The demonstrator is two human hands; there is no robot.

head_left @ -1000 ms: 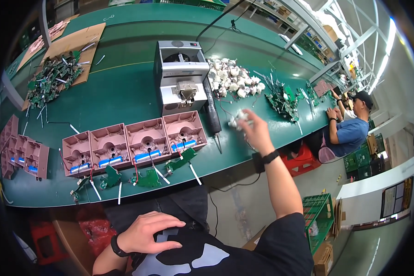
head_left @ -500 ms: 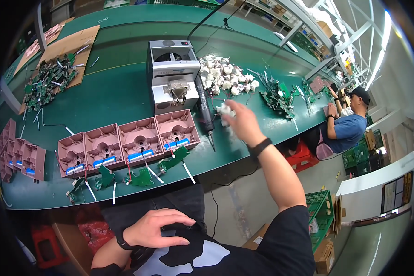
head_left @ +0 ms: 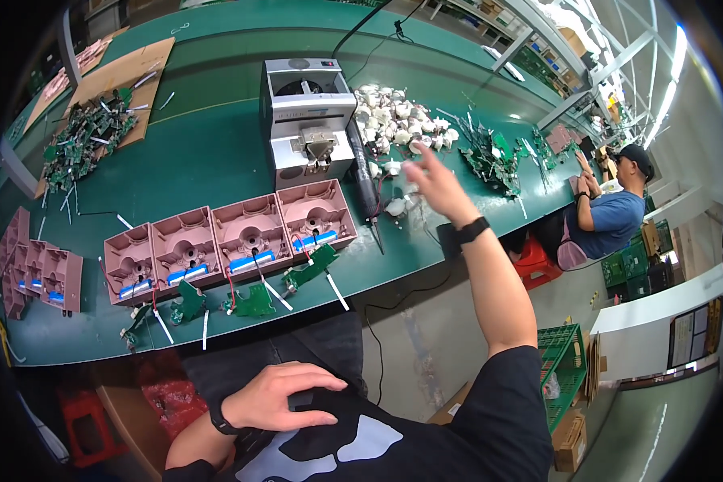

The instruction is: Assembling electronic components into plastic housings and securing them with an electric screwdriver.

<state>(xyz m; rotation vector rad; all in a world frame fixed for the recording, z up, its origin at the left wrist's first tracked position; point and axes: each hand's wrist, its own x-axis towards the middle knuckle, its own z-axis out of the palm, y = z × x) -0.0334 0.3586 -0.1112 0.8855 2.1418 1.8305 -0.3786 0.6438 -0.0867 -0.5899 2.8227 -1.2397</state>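
Note:
My right hand [head_left: 440, 186] reaches over the bench at the near edge of a pile of white parts with thin wires [head_left: 398, 116]. Its fingers are stretched out and apart, and I see nothing held in them. A few loose white pieces [head_left: 397, 206] lie on the bench just below and left of this hand. My left hand [head_left: 285, 395] hovers in front of my body, fingers and thumb spread apart around nothing. Four pink housings [head_left: 253, 233] stand in a row, each with a blue cylinder inside. Green circuit boards [head_left: 253, 301] wired to them lie along their near side.
A grey machine [head_left: 309, 120] stands behind the housings, with a pen-shaped tool [head_left: 365, 181] beside it. Heaps of circuit boards lie left [head_left: 88, 145] and right [head_left: 490, 157]. More pink housings [head_left: 48, 273] sit at far left. A co-worker [head_left: 610, 209] sits at right.
My right hand has moved slightly up and right, away from the loose white pieces, which now lie on the bench. My left hand is nearly still. The view has shifted slightly.

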